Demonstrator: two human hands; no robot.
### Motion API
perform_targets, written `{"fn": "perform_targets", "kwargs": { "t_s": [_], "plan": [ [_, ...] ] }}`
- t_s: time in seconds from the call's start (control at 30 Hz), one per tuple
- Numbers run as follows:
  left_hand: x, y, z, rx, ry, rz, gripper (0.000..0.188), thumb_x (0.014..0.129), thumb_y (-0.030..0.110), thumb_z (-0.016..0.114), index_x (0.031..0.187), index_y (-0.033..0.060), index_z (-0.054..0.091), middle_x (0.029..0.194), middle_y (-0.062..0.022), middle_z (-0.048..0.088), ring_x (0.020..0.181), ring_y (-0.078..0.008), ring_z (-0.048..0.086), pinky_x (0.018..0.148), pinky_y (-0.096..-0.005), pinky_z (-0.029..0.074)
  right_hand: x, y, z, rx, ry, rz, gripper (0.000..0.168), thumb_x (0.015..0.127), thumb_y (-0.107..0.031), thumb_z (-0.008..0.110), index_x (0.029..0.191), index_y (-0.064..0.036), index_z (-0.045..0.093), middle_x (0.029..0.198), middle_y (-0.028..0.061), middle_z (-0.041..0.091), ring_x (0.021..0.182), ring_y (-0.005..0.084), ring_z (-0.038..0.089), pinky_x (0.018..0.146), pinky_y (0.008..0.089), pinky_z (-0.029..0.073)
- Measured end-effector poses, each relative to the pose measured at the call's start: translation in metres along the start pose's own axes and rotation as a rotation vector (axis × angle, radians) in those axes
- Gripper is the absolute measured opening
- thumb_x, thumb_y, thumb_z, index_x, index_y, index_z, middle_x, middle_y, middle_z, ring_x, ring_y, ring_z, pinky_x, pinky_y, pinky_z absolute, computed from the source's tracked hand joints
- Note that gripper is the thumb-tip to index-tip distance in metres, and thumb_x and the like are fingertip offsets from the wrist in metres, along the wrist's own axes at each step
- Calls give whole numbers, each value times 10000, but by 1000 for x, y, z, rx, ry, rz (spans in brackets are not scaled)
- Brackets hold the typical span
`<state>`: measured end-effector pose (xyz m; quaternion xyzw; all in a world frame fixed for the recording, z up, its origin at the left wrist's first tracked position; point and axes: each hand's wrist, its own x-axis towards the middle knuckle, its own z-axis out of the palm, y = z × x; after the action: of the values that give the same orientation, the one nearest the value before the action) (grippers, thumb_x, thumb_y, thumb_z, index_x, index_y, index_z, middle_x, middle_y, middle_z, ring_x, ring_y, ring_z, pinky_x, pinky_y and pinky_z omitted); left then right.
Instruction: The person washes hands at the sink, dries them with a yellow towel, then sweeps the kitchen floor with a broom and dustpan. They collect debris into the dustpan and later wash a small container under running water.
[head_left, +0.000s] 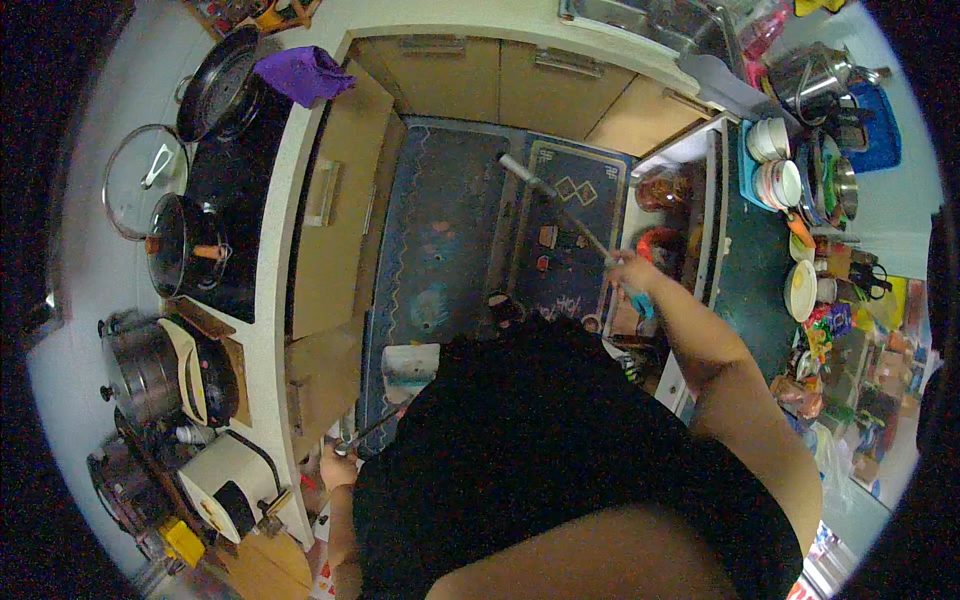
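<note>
My right hand grips a long thin rod over the floor mats. The rod's far end has a thicker pale, silvery sleeve. Just below that hand shows a teal piece; whether it belongs to the rod is unclear. My left hand is low beside the left counter, closed around the end of a slim handle. That handle runs towards a white pan-like piece, probably a dustpan, on the floor. My dark clothing hides part of it.
Two dark patterned mats cover the floor between cabinets. At left, the counter holds a frying pan, a purple cloth and a lidded pot. Bowls crowd the right counter, above an open compartment holding jars.
</note>
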<state>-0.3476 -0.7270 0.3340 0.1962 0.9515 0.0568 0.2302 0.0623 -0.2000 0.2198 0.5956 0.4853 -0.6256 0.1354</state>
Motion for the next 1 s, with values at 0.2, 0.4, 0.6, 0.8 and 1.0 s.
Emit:
{"fn": "perform_targets", "kwargs": {
  "t_s": [0.2,0.4,0.6,0.8,1.0],
  "plan": [
    [-2,-10,13,46,44,-87,341,694,150,726,989,49,589,883,-156,636,813,-296,620,700,-368,483,117,-44,6,-295,-51,-111,478,779,-123,618,1203,-40,413,757,126,574,681,248,595,572,413,488],
    [-3,-17,17,185,30,-127,308,672,189,724,956,129,621,829,-154,643,777,-326,623,675,-394,489,66,-23,102,-772,-160,-359,448,795,-131,607,1198,-11,453,797,134,603,708,243,609,601,381,499],
    [-9,-35,30,-15,74,-91,298,664,198,730,938,132,631,828,-158,646,782,-334,625,668,-400,494,-15,-92,71,-321,-196,-157,431,776,-105,624,1175,-5,496,829,124,629,707,209,622,593,332,508],
    [-17,-17,23,88,85,-170,307,651,200,746,924,111,636,816,-156,647,781,-331,627,666,-397,495,140,-116,36,-1255,-238,-490,296,718,-223,653,987,-102,626,825,58,646,707,206,622,770,398,446],
    [8,-8,12,170,95,-75,344,647,218,756,949,107,634,826,-141,650,772,-330,623,670,-402,494,258,-88,102,-1847,-47,-796,256,757,-337,597,887,-125,660,762,49,618,798,238,579,835,470,338]
  ]
}}
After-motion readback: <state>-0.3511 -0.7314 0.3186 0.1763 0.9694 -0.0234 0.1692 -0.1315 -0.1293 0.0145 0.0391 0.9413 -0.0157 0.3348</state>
